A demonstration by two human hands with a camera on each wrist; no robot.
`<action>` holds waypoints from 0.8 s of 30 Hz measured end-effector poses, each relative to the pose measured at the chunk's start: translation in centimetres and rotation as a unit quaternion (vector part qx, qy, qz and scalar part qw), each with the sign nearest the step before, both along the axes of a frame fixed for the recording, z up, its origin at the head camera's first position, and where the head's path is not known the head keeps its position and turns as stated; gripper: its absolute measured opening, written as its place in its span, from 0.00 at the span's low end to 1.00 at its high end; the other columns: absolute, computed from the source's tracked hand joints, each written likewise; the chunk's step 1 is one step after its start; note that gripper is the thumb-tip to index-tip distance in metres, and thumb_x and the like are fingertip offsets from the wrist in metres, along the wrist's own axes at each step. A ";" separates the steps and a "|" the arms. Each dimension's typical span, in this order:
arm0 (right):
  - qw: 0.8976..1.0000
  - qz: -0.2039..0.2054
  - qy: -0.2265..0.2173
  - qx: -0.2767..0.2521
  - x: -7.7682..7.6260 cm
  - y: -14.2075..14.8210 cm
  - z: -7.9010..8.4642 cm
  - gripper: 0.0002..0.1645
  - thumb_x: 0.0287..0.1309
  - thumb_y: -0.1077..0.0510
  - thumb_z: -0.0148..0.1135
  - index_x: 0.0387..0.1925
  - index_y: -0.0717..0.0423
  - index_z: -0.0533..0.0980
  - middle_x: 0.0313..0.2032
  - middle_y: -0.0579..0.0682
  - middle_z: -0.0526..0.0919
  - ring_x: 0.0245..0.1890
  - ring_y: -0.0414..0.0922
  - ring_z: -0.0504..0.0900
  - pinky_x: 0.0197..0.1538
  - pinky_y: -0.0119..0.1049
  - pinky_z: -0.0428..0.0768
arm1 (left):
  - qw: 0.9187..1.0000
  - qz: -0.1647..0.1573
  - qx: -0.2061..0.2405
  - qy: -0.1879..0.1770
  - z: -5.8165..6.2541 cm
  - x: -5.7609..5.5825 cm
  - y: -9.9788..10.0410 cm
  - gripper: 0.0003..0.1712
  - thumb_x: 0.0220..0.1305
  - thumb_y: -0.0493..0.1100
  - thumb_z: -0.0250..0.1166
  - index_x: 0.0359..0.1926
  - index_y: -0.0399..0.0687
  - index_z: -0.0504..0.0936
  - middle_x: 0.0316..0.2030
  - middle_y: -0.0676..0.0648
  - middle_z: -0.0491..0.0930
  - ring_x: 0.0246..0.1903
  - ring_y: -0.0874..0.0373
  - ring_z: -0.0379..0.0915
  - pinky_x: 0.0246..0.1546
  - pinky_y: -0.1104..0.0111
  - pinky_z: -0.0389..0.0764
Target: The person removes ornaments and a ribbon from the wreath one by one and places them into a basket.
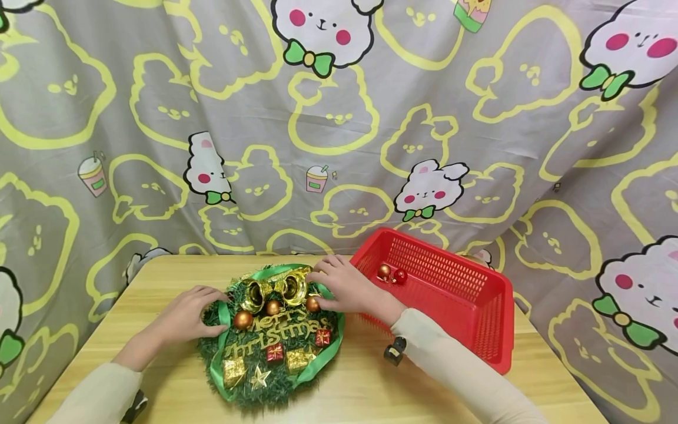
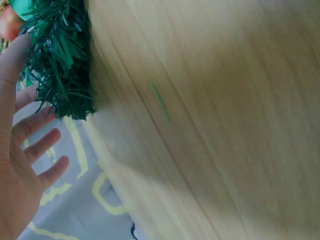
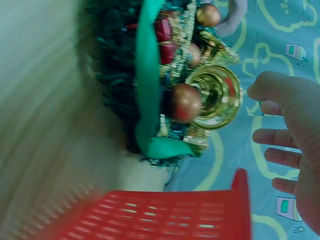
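Observation:
A green tinsel Christmas wreath (image 1: 259,394) lies on the table, carrying gold bells (image 1: 294,287), copper-coloured balls (image 1: 243,320), small gift boxes (image 1: 275,353), a gold star (image 1: 259,377), green ribbon (image 1: 323,360) and "Merry Christmas" lettering. At its left edge is my left hand (image 1: 185,315), thumb and fingers spread about the tinsel (image 2: 62,60); the fingers look relaxed, and firm contact is not clear. My right hand (image 1: 349,287) hovers by the wreath's upper right, near a bell. In the right wrist view its loosely bent fingers (image 3: 277,137) hold nothing.
A red plastic basket (image 1: 498,318) stands right of the wreath, close under my right forearm. Inside it lie a copper ball (image 1: 384,271) and a red ball (image 1: 400,277). A patterned curtain (image 1: 339,129) hangs behind the wooden table (image 1: 169,383). One green tinsel strand (image 2: 161,102) lies on the tabletop.

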State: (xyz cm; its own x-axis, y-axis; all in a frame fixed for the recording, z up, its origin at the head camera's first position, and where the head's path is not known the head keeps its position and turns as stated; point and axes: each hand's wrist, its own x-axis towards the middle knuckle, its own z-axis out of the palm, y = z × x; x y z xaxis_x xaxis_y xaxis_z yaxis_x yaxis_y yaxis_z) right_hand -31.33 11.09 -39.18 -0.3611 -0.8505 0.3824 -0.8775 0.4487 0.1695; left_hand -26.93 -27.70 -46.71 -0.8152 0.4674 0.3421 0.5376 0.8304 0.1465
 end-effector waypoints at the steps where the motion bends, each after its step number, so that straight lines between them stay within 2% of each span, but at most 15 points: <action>1: 1.000 -0.002 0.003 0.005 0.0 -0.1 -0.2 0.22 0.58 0.50 0.72 0.53 0.48 0.79 0.48 0.48 0.81 0.52 0.49 0.75 0.57 0.46 0.78 | 1.000 0.000 0.000 0.000 0.0 0.0 0.0 0.33 0.47 0.61 0.79 0.52 0.52 0.84 0.53 0.44 0.84 0.55 0.39 0.78 0.56 0.38 0.78; 9: 0.998 -0.006 0.052 0.047 -0.3 -0.4 -2.3 0.21 0.58 0.45 0.72 0.51 0.45 0.81 0.45 0.44 0.83 0.47 0.47 0.76 0.54 0.43 0.76 | 1.000 -0.003 -0.005 0.007 0.1 0.1 0.1 0.32 0.47 0.60 0.79 0.51 0.52 0.85 0.52 0.43 0.85 0.54 0.39 0.79 0.55 0.38 0.79; 14: 0.993 -0.008 0.088 0.074 -0.5 -0.6 -3.0 0.22 0.57 0.43 0.73 0.51 0.44 0.80 0.43 0.42 0.84 0.46 0.46 0.75 0.53 0.43 0.73 | 1.000 -0.007 -0.006 0.010 0.2 0.2 0.1 0.32 0.46 0.60 0.79 0.51 0.51 0.85 0.52 0.43 0.85 0.53 0.39 0.79 0.54 0.38 0.79; 24: 0.991 -0.014 0.083 0.104 -0.6 -1.0 -3.4 0.18 0.56 0.43 0.73 0.46 0.40 0.81 0.43 0.39 0.85 0.48 0.44 0.76 0.57 0.45 0.73 | 1.000 -0.001 -0.008 0.011 -0.1 0.0 0.1 0.32 0.46 0.61 0.79 0.51 0.53 0.85 0.52 0.44 0.85 0.54 0.40 0.79 0.55 0.39 0.79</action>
State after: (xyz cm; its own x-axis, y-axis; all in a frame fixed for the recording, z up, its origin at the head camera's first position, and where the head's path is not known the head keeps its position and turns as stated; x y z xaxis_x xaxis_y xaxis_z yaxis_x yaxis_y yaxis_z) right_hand -31.94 10.09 -42.56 -0.3334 -0.9072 0.2565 -0.8172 0.4137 0.4013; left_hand -26.91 -27.64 -46.79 -0.8070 0.4743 0.3519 0.5417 0.8318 0.1211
